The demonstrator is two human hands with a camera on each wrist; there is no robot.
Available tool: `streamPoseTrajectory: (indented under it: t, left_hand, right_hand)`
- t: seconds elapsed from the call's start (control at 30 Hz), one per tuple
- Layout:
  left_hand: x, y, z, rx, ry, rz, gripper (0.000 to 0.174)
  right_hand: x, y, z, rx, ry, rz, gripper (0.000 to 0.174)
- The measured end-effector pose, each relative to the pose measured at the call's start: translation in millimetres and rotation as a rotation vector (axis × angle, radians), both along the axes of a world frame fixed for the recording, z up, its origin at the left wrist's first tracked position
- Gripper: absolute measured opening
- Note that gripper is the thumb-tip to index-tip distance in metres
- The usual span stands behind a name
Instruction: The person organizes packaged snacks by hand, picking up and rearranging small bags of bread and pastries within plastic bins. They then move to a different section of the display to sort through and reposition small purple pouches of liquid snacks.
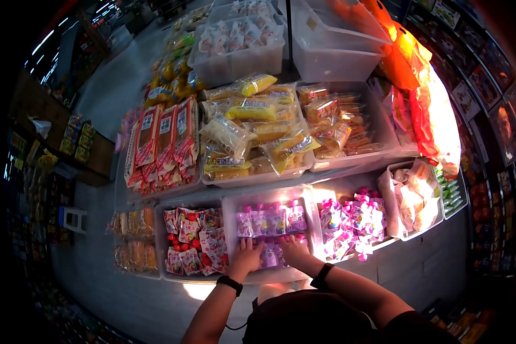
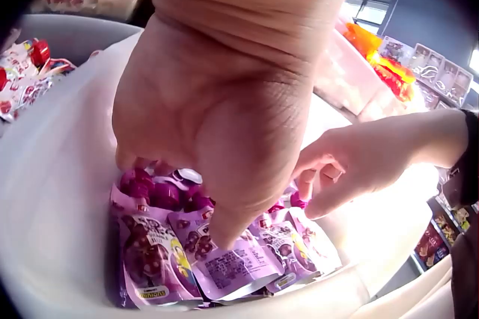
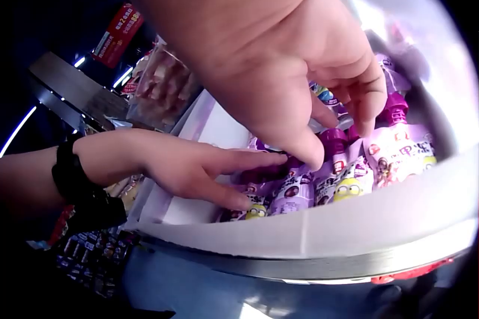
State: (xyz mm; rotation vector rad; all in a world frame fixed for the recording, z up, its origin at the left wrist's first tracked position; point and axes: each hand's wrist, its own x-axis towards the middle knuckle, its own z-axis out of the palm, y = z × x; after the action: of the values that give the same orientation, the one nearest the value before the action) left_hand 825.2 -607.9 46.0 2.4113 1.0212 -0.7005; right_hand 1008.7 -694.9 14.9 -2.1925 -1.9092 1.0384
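Note:
Purple drink pouches (image 1: 268, 222) with magenta screw caps lie in rows in a white plastic bin (image 1: 230, 213). My left hand (image 1: 246, 258) reaches into the near left side of this bin, its fingers extended over the caps. In the left wrist view its thumb rests on a grape-printed pouch (image 2: 232, 263). At the near right side, my right hand (image 1: 297, 252) hovers low over the caps, thumb and bent fingers apart. The right wrist view has a magenta cap (image 3: 334, 139) beside the right thumb, and a pouch (image 3: 402, 153) standing by the bin wall.
Left of this bin stands one of red-and-white pouches (image 1: 203, 241); to the right, another holds sunlit pink pouches (image 1: 355, 221). Behind are bins of wrapped bread (image 1: 264, 123) and red-white packets (image 1: 165, 143). An orange-red plastic bag (image 1: 421, 86) hangs at the right.

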Motion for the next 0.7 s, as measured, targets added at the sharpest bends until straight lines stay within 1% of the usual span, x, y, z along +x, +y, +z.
streamPoseTrajectory:
  t: [0.1, 0.2, 0.3, 0.4, 0.5, 0.6, 0.7]
  left_hand:
    - [3.5, -2.0, 5.5, -0.032, 0.071, -0.037, 0.068]
    - [-0.7, -1.1, -8.0, -0.062, 0.138, -0.103, 0.066]
    - [-3.2, -3.3, -1.5, 0.028, 0.053, -0.148, 0.056]
    - [0.9, 9.7, -5.9, -0.053, -0.178, 0.000, 0.043]
    - [6.7, 10.8, -14.5, 0.102, -0.350, 0.078, 0.030]
    - [13.0, 9.0, -24.8, -0.009, -0.196, 0.133, 0.038]
    - [21.6, 0.2, -30.5, 0.041, -0.068, 0.203, 0.049]
  right_hand:
    - [-5.0, 4.5, 11.5, 0.029, -0.037, 0.098, 0.047]
    - [-3.7, 15.7, 23.9, -0.101, -0.060, 0.135, 0.052]
    - [-9.3, 12.5, -11.6, 0.074, -0.043, 0.096, 0.040]
    - [-16.1, 14.8, -10.9, 0.068, 0.130, -0.017, 0.028]
    - [-17.1, 16.4, -3.5, 0.033, 0.152, -0.028, 0.021]
    - [-12.1, 21.4, 11.0, -0.144, 0.187, -0.021, 0.022]
    - [-2.8, 13.4, -30.7, -0.124, 0.225, 0.118, 0.027]
